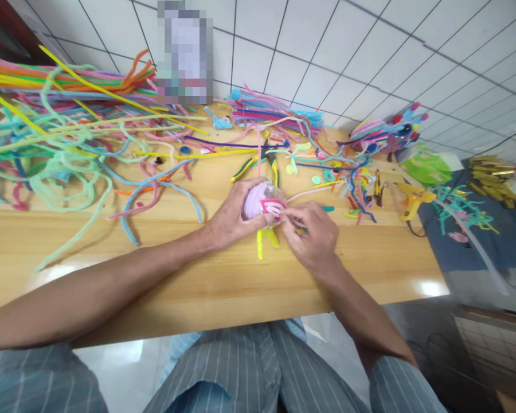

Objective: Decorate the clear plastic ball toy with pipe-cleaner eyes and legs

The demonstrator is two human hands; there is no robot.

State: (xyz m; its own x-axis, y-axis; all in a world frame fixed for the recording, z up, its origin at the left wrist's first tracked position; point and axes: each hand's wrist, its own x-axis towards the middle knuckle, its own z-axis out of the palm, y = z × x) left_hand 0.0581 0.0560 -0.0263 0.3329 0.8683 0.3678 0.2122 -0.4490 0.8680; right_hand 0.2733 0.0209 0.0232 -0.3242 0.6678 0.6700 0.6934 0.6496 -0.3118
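Observation:
My left hand point(232, 215) is wrapped round a ball-shaped craft piece point(253, 201), partly covered in coiled lilac pipe cleaner, with a bare greyish patch on top. Pink and white strips point(273, 205) form a pointed shape on its right side. Yellow pieces point(260, 245) stick out below it. Pressed against that right side, my right hand point(312, 232) pinches a pale pink pipe cleaner point(313, 191), whose far end trails up to the right. The fingertips partly hide where the strip meets the ball. Just behind the ball lie pliers point(275, 169) with yellow and black handles.
Loose pipe cleaners point(69, 172) cover the table's left side. A bundle of blue and purple ones point(279, 115) lies by the tiled wall. To the right are a yellow glue gun point(415, 201), a cutter point(377, 186) and a colourful pipe-cleaner figure point(387, 129). The wooden table point(176, 298) ends near my lap.

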